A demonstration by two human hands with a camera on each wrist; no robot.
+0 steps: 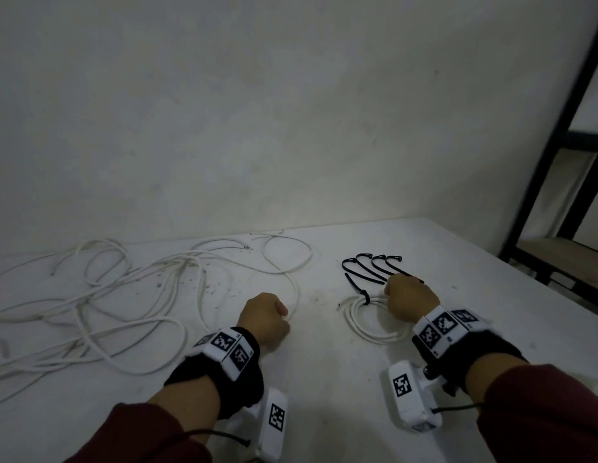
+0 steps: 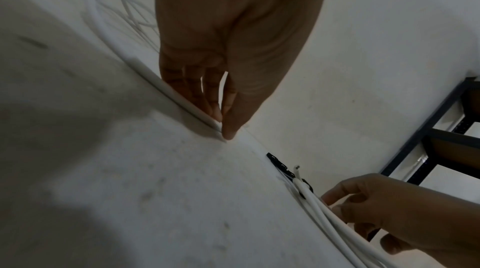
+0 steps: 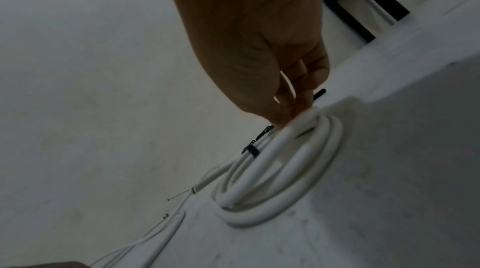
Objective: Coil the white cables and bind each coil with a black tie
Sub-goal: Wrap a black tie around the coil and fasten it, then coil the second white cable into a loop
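Note:
A coiled white cable point(image 1: 374, 324) lies on the white table point(image 1: 324, 396), bound at its far side by a black tie point(image 1: 366, 299). My right hand point(image 1: 389, 294) grips the coil's far right strands; in the right wrist view its fingertips point(image 3: 293, 116) pinch the coil point(image 3: 272, 190) beside the tie point(image 3: 253, 151). My left hand point(image 1: 285, 317) pinches a loose white cable point(image 1: 295, 289) between thumb and fingers, low against the table. The left wrist view shows that pinch point(image 2: 221, 126) on the cable point(image 2: 155, 79). Several loose black ties point(image 1: 371, 267) lie just beyond the coil.
A tangle of loose white cables point(image 1: 123, 295) spreads over the table's left half, up to the wall. A black metal shelf frame point(image 1: 558, 162) stands past the table's right edge. Small dark specks dot the table's middle.

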